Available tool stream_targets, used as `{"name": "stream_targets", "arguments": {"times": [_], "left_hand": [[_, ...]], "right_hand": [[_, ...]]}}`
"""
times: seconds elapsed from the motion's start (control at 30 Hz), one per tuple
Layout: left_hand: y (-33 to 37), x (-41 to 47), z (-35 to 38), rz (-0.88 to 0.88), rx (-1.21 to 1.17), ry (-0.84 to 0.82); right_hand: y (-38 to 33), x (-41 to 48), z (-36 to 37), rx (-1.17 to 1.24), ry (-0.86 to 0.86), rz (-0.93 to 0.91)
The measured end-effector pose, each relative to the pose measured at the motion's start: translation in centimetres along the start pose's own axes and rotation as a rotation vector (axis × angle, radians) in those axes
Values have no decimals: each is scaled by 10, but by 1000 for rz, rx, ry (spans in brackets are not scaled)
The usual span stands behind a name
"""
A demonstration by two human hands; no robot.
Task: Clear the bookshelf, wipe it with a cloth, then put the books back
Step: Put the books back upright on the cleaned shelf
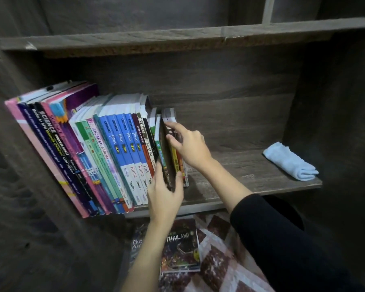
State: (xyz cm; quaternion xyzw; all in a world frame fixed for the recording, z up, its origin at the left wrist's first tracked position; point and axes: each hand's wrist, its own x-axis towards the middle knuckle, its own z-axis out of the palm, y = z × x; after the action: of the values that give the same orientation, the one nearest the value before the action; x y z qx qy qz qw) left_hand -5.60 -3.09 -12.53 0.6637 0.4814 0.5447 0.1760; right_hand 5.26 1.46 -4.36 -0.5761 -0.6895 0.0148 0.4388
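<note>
A row of books (pixel 114 148) stands leaning on the left half of the dark wooden shelf (pixel 251 171). My left hand (pixel 167 190) grips the lower edge of a thin dark book (pixel 168 157) at the right end of the row. My right hand (pixel 188 144) rests against the last small books (pixel 180 165) there, fingers spread on their spines and tops. A folded light blue cloth (pixel 289 161) lies at the shelf's far right.
On the patterned floor covering (pixel 219 260) below the shelf lie a book titled Thailand (pixel 181 247) and another book (pixel 137 245) partly under my left forearm. An upper shelf board (pixel 177 39) runs above. Dark side panels close in the left and right.
</note>
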Motion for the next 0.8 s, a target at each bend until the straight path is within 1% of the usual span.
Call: {"name": "stream_targets", "arguments": {"times": [0.07,0.13,0.2,0.23,0.3,0.37,0.43,0.53,0.67,0.8], "left_hand": [[-8,-7,-2,79,-13,35],[-21,-8,-2,166,39,54],[-25,-7,-2,208,48,33],[-24,-8,-2,218,40,6],[-25,-10,-1,218,63,-38],[-26,-10,-1,211,128,-28],[-28,-7,-1,254,241,36],[-34,0,5,275,404,183],[-37,9,13,266,491,324],[-44,17,21,302,592,356]], "right_hand": [[-4,2,6,-18,-1,-6],[-7,1,10,-31,13,0],[-3,-4,15,7,29,38],[0,-8,18,64,26,76],[12,-20,25,193,-41,160],[29,-37,36,256,-168,269],[45,-56,48,280,-266,384],[59,-71,56,254,-268,486],[66,-67,59,281,-277,490],[74,-66,60,314,-279,480]]}}
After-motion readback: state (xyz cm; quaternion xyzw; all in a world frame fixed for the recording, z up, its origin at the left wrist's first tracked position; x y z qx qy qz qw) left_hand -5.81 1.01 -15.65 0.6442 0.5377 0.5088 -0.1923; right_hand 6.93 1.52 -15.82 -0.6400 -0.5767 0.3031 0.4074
